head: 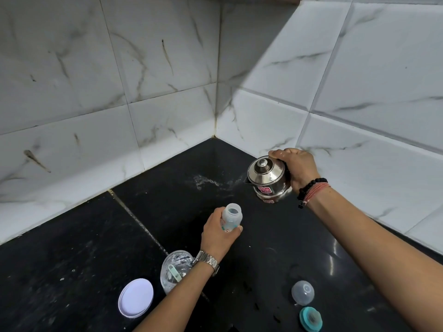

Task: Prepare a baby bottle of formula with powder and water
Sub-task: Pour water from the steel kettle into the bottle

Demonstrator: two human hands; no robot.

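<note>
Head view looks down on a black polished stone counter set into a corner of white marble-patterned wall tiles. The baby bottle stands upright on the counter, uncapped, its wide threaded mouth open to the camera. The left hand wraps around its lower body, thumb curled across the near side, so only the neck and shoulders rise above the grip. The bottle is translucent plastic with small coloured print that is too small to read.

Beyond the bottle and to its right, the right hand clamps around a small steel kettle from behind, holding it off the counter and tilted, its short spout pointing toward the bottle. The kettle is shiny, rounded, with a domed lid and knob; a pink sticker sits on its side, its writing unreadable.

Nearer than the bottle, left of the left wrist, a clear plastic jar holds white powder traces and a pale green scoop. Its white round lid lies flat just left of that. Nearer and to the bottle's right lie a clear domed cap and a teal screw ring, close together.
</note>
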